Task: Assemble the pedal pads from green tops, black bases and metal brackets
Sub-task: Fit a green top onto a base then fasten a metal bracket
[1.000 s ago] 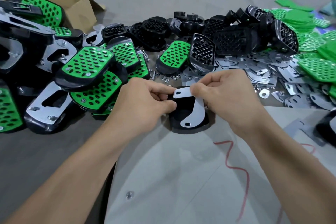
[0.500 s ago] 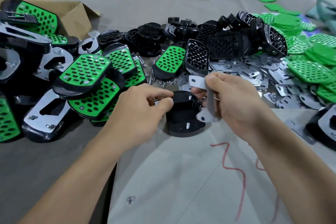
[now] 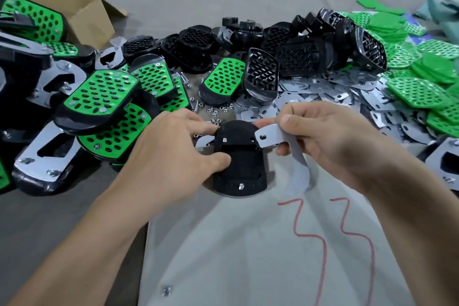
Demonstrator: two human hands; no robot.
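The right hand (image 3: 330,141) pinches a metal bracket (image 3: 272,137) between thumb and curled fingers, beside the upper right edge of the black base (image 3: 238,169). A second ago this bracket lay flat on the base. Half a second ago it stood on edge at the base's right side. Now it is off the base, its holed end turned toward the base's top corner, and its lower end trails down to the right, too blurred to tell whether it touches anything.

The left hand (image 3: 173,156) grips the base as before, thumb pressed on its left flank and forefinger on its upper left rim. The base lies underside up on the grey sheet (image 3: 248,256), between the two hands, with screw tips showing at its near and far ends.

Finished pads (image 3: 99,93) are heaped to the left. Loose brackets (image 3: 323,92) and small nuts (image 3: 218,110) lie just behind the hands, with green tops (image 3: 417,92) far right.
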